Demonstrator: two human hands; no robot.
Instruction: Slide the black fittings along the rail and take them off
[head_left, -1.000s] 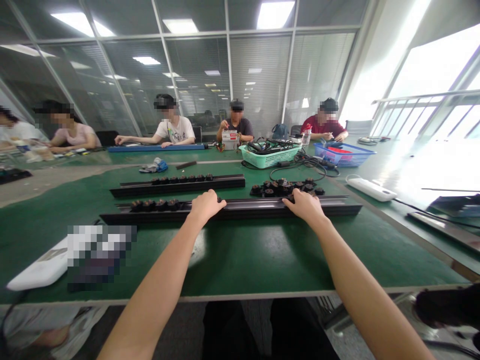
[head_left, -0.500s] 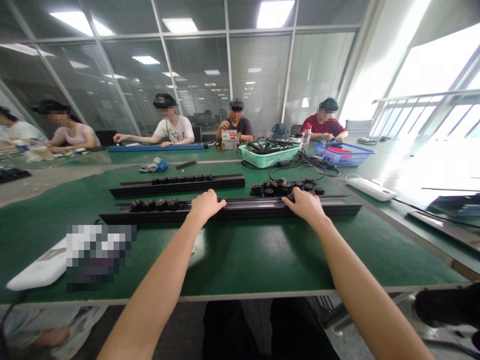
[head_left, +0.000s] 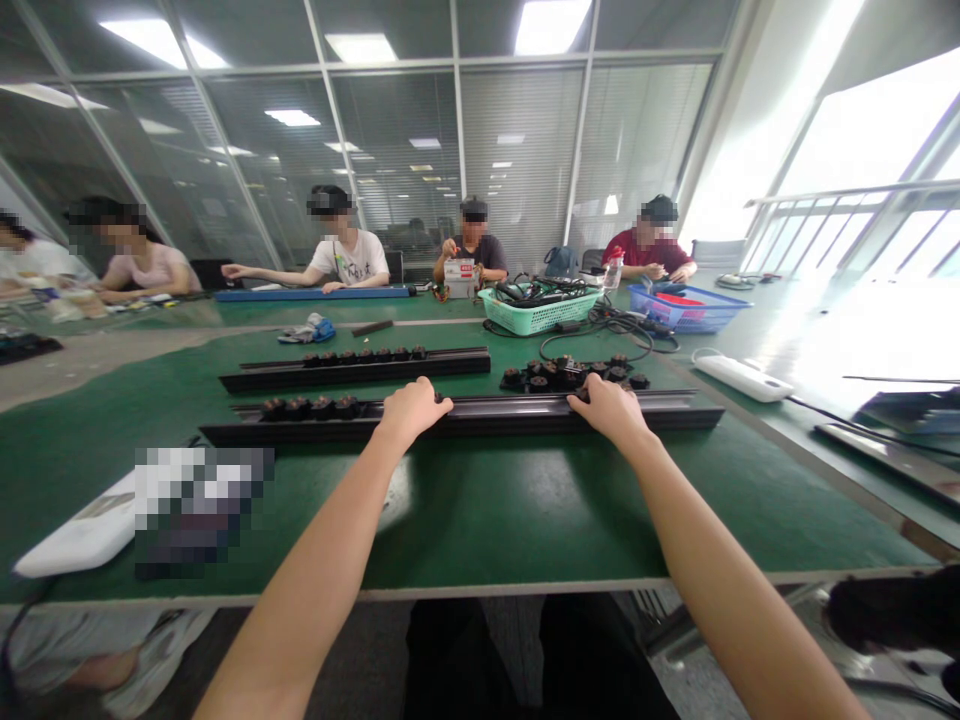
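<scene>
A long black rail (head_left: 510,424) lies across the green table, with several round black parts (head_left: 322,407) seated in its left portion. My left hand (head_left: 414,408) rests on the rail right of those parts, its fingers closed around a small dark piece mostly hidden by the hand. Farther right on the same rail, my right hand (head_left: 611,405) is closed on another small black part at the thumb. Behind it sits a loose cluster of black parts (head_left: 555,375). A second, shorter black rail (head_left: 360,372) with several round parts lies behind the first.
A green basket of cables (head_left: 536,315) and a blue basket (head_left: 697,315) stand farther back. White power strips lie at right (head_left: 742,377) and left (head_left: 82,530), the left one beside a blurred dark object. Gloves (head_left: 309,329) lie behind the rails. Several people sit across the table.
My right hand has shifted very slightly right along the rail. My left hand looks unmoved. Across the table, a person's outstretched hand has lifted a little.
</scene>
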